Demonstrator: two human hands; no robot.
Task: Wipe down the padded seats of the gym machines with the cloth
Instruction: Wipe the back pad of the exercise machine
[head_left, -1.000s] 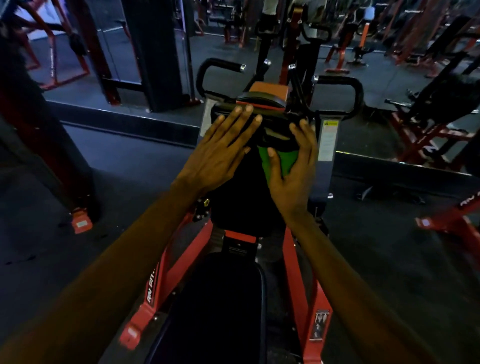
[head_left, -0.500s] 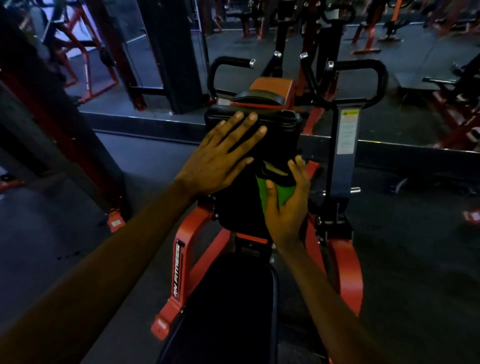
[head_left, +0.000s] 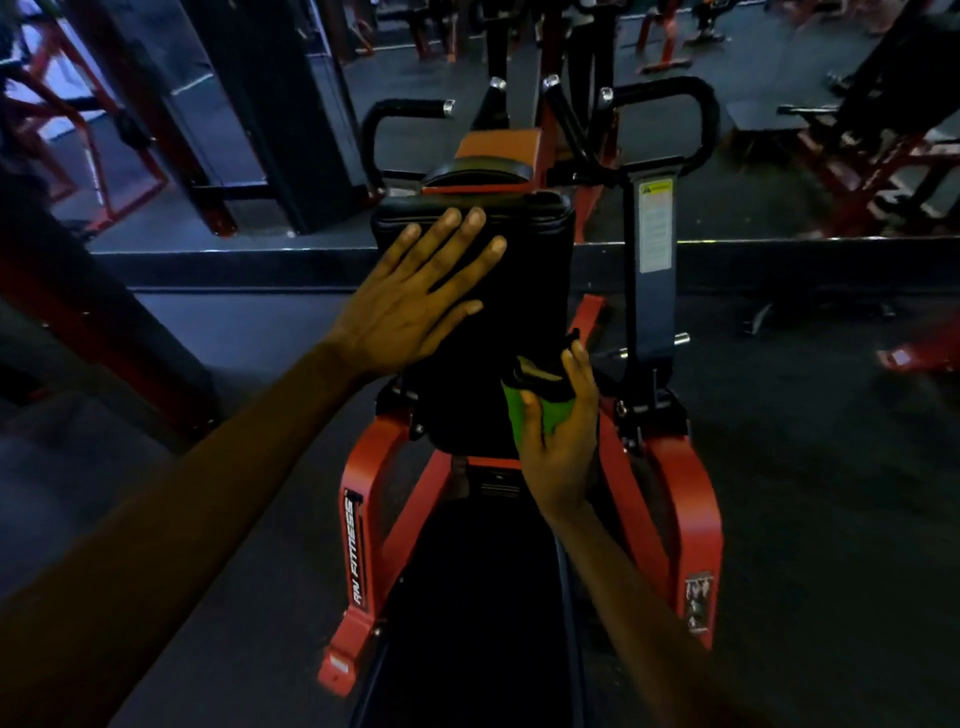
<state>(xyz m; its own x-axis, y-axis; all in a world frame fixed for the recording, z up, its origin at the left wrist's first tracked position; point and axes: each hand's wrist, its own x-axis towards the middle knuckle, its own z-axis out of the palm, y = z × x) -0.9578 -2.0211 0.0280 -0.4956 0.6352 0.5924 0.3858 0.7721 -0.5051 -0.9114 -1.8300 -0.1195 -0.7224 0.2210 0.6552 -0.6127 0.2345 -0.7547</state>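
Observation:
A black upright chest pad (head_left: 511, 312) stands on a red-framed gym machine in front of me. My left hand (head_left: 415, 296) lies flat on its upper left face, fingers straight and spread. A green and black cloth (head_left: 535, 410) is held against the pad's lower right edge by my right hand (head_left: 563, 436), thumb over the cloth and fingers wrapped behind it. Below the pad, the long black seat (head_left: 478, 597) runs toward me between my forearms.
Red frame arms (head_left: 670, 493) flank the seat on both sides. Black handles (head_left: 670, 104) rise behind the pad, beside a post with a warning label (head_left: 655, 223). A raised floor edge (head_left: 234, 260) crosses behind the machine. Other red and black machines (head_left: 883, 145) fill the background.
My right hand has slid the cloth down the pad's right side from near the top to the lower edge. My left hand stays flat on the upper pad. The view has come closer.

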